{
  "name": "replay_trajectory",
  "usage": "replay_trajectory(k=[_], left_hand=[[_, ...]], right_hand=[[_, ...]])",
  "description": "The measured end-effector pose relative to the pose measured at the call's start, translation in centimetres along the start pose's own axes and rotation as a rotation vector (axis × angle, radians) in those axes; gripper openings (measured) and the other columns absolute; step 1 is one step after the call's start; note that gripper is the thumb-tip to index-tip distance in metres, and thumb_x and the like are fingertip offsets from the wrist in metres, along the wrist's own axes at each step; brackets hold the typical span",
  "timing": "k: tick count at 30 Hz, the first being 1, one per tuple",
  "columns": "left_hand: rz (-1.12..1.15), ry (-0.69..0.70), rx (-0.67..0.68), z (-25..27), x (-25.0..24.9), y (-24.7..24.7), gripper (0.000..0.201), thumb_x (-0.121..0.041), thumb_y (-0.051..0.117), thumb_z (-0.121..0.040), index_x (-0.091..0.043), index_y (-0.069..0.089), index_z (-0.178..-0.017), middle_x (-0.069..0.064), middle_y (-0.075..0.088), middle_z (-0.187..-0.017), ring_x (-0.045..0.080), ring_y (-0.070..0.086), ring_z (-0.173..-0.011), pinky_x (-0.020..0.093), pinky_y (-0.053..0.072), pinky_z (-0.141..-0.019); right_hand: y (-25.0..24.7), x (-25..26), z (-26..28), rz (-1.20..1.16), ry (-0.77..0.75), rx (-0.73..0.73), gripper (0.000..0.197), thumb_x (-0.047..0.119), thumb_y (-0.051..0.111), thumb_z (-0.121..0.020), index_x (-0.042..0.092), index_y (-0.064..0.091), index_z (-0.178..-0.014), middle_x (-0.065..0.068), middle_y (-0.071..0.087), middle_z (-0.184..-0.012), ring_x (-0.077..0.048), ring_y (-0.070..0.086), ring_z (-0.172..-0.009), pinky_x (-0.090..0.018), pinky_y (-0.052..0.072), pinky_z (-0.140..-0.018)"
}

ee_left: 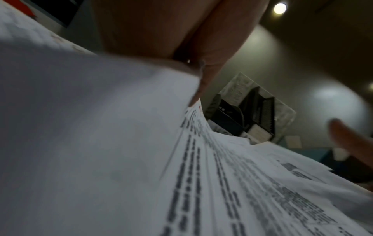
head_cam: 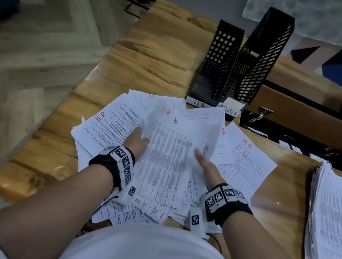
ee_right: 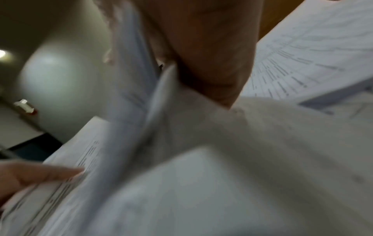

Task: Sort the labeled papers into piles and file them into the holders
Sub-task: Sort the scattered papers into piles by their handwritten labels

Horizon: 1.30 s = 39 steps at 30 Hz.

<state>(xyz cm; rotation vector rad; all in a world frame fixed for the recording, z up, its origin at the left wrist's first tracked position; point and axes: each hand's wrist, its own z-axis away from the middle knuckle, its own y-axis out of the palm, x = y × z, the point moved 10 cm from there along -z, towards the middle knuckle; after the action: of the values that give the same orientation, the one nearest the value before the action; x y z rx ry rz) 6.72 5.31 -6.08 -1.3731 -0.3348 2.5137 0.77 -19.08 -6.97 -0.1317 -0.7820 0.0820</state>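
Sorting's partway — one stack (head_cam: 336,220) sits at your right, both holders (head_cam: 237,66) look empty, loose papers (head_cam: 110,121) cover the desk (head_cam: 155,46). Your left hand (head_cam: 137,140) and right hand (head_cam: 206,166) grip a lifted sheet (head_cam: 174,147) by its edges — filing's all left.

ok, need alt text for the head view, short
Both hands, left hand and right hand, lift a sheet off a loose heap of papers marked HR in red on a wooden table. Two black holders labelled HR and ADMIN stand behind; a neater pile lies right.
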Motion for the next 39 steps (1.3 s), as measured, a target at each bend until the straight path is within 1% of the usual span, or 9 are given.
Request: replay_trajectory(k=[5,10,16,19,22,25,29,33,39], left_hand=[[0.202,-0.012,0.006,-0.1,0.4,-0.6,0.047,-0.038,0.063,-0.088,-0.016,0.046,-0.126,0.001,0.059,-0.110,0.019,0.060,-0.094,0.032,0.051,-0.081],[-0.040,-0.088,-0.476,-0.6,4.2,-12.6,0.059,-0.033,0.075,-0.073,-0.019,0.050,-0.124,0.008,0.050,-0.129,0.030,0.051,-0.117,0.037,0.045,-0.096],[-0.159,-0.154,-0.483,0.9,6.1,-13.9,0.074,-0.039,0.081,-0.068,-0.013,0.047,-0.129,0.012,0.055,-0.129,0.032,0.055,-0.115,0.036,0.046,-0.091],[-0.017,-0.162,-0.419,0.8,6.3,-10.9,0.069,-0.044,0.073,-0.078,-0.008,0.044,-0.130,0.016,0.059,-0.122,0.033,0.060,-0.106,0.037,0.047,-0.087],[0.201,-0.109,-0.198,0.1,5.5,-6.4,0.057,-0.048,0.068,-0.081,-0.007,0.055,-0.117,0.012,0.068,-0.085,0.029,0.061,-0.066,0.035,0.051,-0.061],[0.189,-0.025,-0.158,0.1,3.6,-4.6,0.043,-0.045,0.068,-0.082,-0.017,0.058,-0.114,0.008,0.071,-0.094,0.032,0.069,-0.075,0.043,0.060,-0.063],[-0.022,0.089,-0.333,0.0,1.3,-7.1,0.027,-0.020,0.056,-0.094,-0.005,0.062,-0.114,0.008,0.067,-0.105,0.032,0.065,-0.095,0.043,0.054,-0.085],[-0.021,0.172,-0.538,1.8,-2.4,-12.0,0.024,-0.020,0.048,-0.098,0.002,0.060,-0.099,0.020,0.063,-0.097,0.030,0.056,-0.083,0.034,0.043,-0.072],[0.121,0.415,-0.749,7.5,-10.7,-16.6,0.024,-0.028,0.039,-0.101,-0.009,0.052,-0.096,0.002,0.053,-0.085,0.014,0.047,-0.081,0.022,0.034,-0.066]], right_hand=[[-2.9,-0.8,-0.3,0.069,0.006,-0.239,0.051,0.008,0.074,-0.082,-0.002,0.053,-0.127,-0.008,0.066,-0.075,-0.020,0.062,-0.059,-0.027,0.051,-0.054],[-7.9,-2.0,-0.3,0.036,0.064,-0.404,0.047,0.011,0.067,-0.089,-0.004,0.046,-0.128,-0.013,0.060,-0.073,-0.023,0.054,-0.057,-0.026,0.045,-0.048],[-9.2,-3.1,0.5,0.314,0.226,-0.403,0.071,0.042,0.064,-0.090,-0.011,0.039,-0.131,-0.011,0.062,-0.055,-0.022,0.055,-0.051,-0.021,0.036,-0.032],[-8.9,-4.0,0.4,0.377,0.280,-0.347,0.050,0.050,0.062,-0.088,0.000,0.057,-0.093,-0.001,0.045,-0.024,-0.018,0.051,-0.030,-0.017,0.031,-0.030],[-8.5,-4.6,1.2,0.331,0.336,-0.341,0.051,0.057,0.062,-0.085,0.010,0.045,-0.071,-0.004,0.038,-0.026,-0.013,0.034,-0.023,-0.018,0.025,-0.037],[-8.1,-3.9,1.7,0.270,0.277,-0.304,0.054,0.051,0.061,-0.088,0.009,0.043,-0.060,-0.004,0.031,-0.031,-0.012,0.028,-0.029,-0.022,0.018,-0.042],[-8.6,-2.8,1.9,0.384,0.256,-0.301,0.046,0.043,0.064,-0.090,0.003,0.051,-0.071,-0.009,0.046,-0.046,-0.016,0.043,-0.036,-0.022,0.029,-0.038],[-8.9,-2.4,1.6,0.503,0.201,-0.321,0.032,0.028,0.063,-0.092,0.005,0.050,-0.075,-0.006,0.054,-0.068,-0.017,0.051,-0.056,-0.019,0.041,-0.039],[-8.2,-2.3,2.2,0.406,0.124,-0.286,0.007,0.009,0.062,-0.087,0.007,0.057,-0.084,-0.013,0.066,-0.086,-0.026,0.064,-0.077,-0.028,0.048,-0.061]])
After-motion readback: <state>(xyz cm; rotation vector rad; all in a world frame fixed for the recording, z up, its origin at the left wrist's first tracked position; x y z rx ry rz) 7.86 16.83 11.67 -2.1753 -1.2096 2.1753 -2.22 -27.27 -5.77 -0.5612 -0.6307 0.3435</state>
